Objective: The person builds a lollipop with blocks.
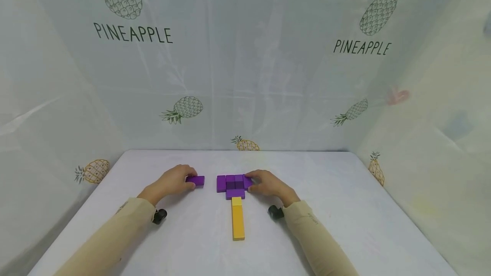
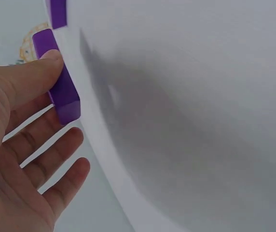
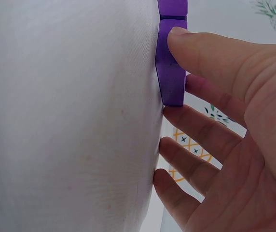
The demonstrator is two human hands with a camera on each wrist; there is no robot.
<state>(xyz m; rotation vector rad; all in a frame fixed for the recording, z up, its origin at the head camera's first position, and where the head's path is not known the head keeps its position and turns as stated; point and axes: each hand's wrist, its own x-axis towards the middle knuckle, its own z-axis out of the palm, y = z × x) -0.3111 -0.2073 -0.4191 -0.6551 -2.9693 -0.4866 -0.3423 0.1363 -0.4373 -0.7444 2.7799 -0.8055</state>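
Note:
Between thumb and fingers, my left hand [image 1: 174,181] pinches a purple block [image 1: 198,180], a little left of a group of purple blocks. The left wrist view shows this oblong block [image 2: 66,92] under the thumb, the other fingers spread loosely. My right hand [image 1: 270,185] pinches the purple block [image 1: 247,181] at the group's right end, thumb on its near side in the right wrist view. Another upright purple block [image 1: 221,184] forms the left end, with darker purple pieces [image 1: 235,182] between. Below them a purple block [image 1: 235,194] lies crosswise.
A long yellow block [image 1: 238,223] runs from below the purple group toward the near edge, a lighter yellow face or piece at its top. The white table [image 1: 184,242] is backed by a pale curtain [image 1: 245,75] printed with pineapples. Dark wrist devices sit at both cuffs.

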